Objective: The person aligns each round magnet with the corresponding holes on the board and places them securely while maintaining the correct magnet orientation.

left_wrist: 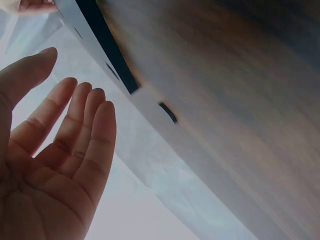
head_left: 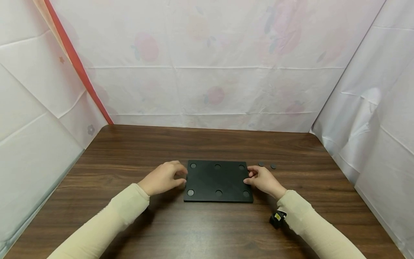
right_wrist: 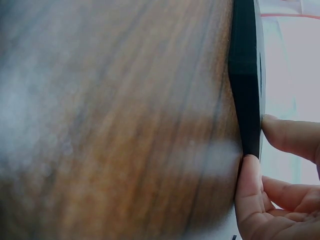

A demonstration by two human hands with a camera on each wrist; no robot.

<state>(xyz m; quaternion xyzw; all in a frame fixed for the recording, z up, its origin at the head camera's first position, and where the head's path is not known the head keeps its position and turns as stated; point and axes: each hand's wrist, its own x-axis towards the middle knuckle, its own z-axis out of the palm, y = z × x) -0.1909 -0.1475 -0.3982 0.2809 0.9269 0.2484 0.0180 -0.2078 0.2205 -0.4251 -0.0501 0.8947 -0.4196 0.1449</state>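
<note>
A flat black board (head_left: 217, 181) with several round recesses lies on the table. The two recesses at its left end look lighter than the others. My right hand (head_left: 264, 180) grips the board's right edge. In the right wrist view, the thumb (right_wrist: 287, 134) rests on the board's top face and a finger (right_wrist: 249, 182) touches its edge from the side. By the left edge is my left hand (head_left: 165, 177), fingers slightly bent. In the left wrist view that hand (left_wrist: 60, 150) holds nothing, and its fingers stand apart from the board (left_wrist: 107, 45).
Two small dark discs (head_left: 273, 166) lie on the brown wooden table (head_left: 155, 144), just beyond the right hand. White patterned cloth (head_left: 207, 72) hangs behind the table and at both sides. A small black device (head_left: 277, 218) is at the right wrist.
</note>
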